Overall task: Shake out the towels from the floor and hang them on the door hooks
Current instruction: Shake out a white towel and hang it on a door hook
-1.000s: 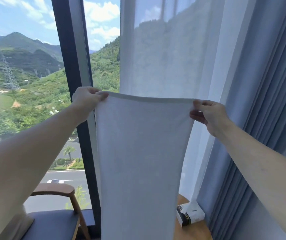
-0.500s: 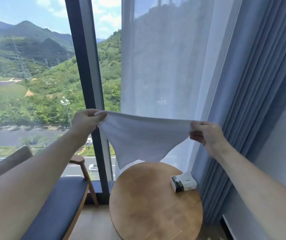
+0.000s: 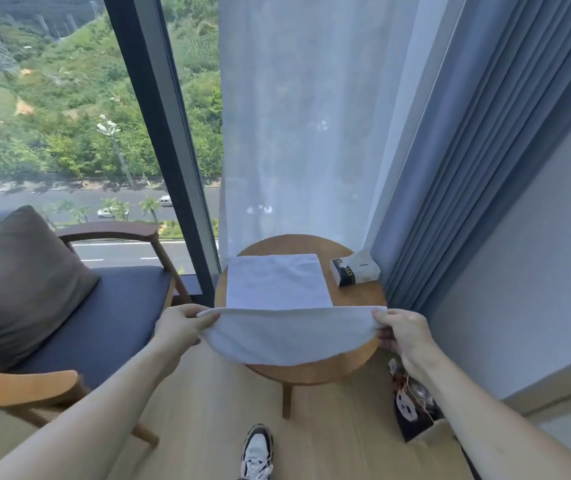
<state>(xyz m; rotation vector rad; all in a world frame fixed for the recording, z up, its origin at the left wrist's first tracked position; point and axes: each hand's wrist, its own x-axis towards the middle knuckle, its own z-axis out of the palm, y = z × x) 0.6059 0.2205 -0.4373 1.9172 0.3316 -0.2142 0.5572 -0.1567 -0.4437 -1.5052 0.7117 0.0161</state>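
A white towel (image 3: pixel 277 282) lies partly spread on a round wooden table (image 3: pixel 363 296); its far half rests flat on the tabletop and its near edge sags over the table's front. My left hand (image 3: pixel 178 327) pinches the towel's near left corner. My right hand (image 3: pixel 403 332) pinches the near right corner. The held edge stretches almost level between the two hands, just above the table's front rim. No door hooks are in view.
A tissue box (image 3: pixel 355 271) sits on the table's right side. A wooden armchair (image 3: pixel 104 306) with a brown cushion (image 3: pixel 17 282) stands to the left. Sheer curtain (image 3: pixel 298 116) and blue drapes (image 3: pixel 478 133) hang behind. A bag (image 3: pixel 412 400) lies on the floor at right.
Both hands came down from chest height with the towel. It hung upright, then swung forward, and its far part now lies flat on the table. The camera tilted downward.
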